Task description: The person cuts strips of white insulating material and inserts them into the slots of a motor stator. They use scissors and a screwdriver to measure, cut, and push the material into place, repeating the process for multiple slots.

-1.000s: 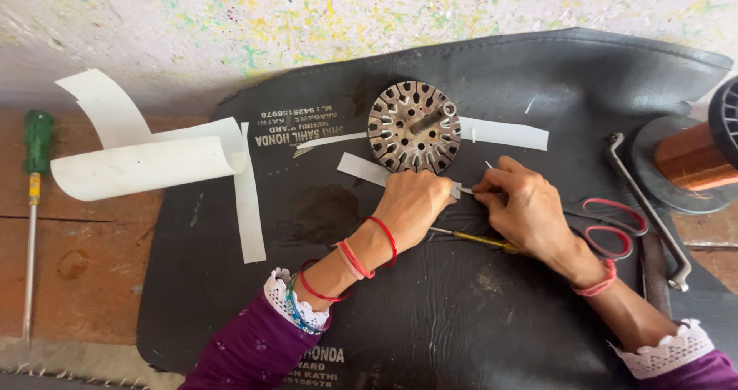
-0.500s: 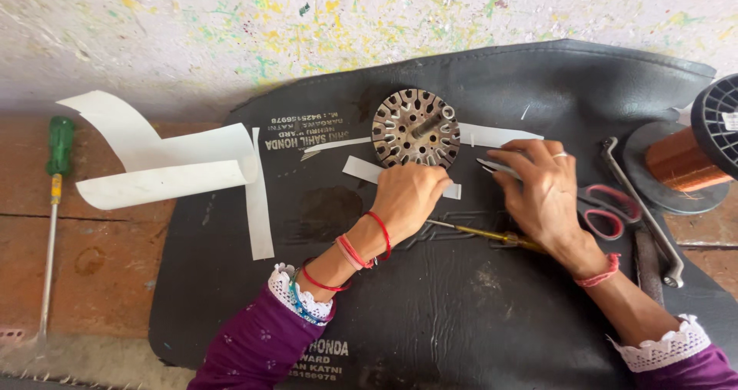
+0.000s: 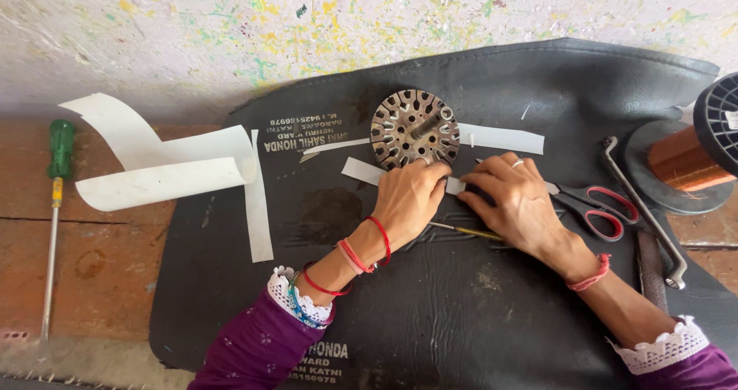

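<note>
Left hand point(image 3: 410, 198), right hand point(image 3: 513, 199): fingers flat, pressing white paper strip point(image 3: 363, 172) on black mat point(image 3: 461, 313); no pinch grip. Strip thin, light, creases easily; best held by free end left of fingers. Thin yellow-handled tool point(image 3: 465, 231) under wrists. Slotted metal stator core point(image 3: 414, 129) touching fingertips beyond; heavy, rigid, blocks the far side. Scissors point(image 3: 598, 204) right of fingers, copper wire spool point(image 3: 692, 156) further. Paper roll point(image 3: 165, 167), green screwdriver point(image 3: 55, 182) far left.
</note>
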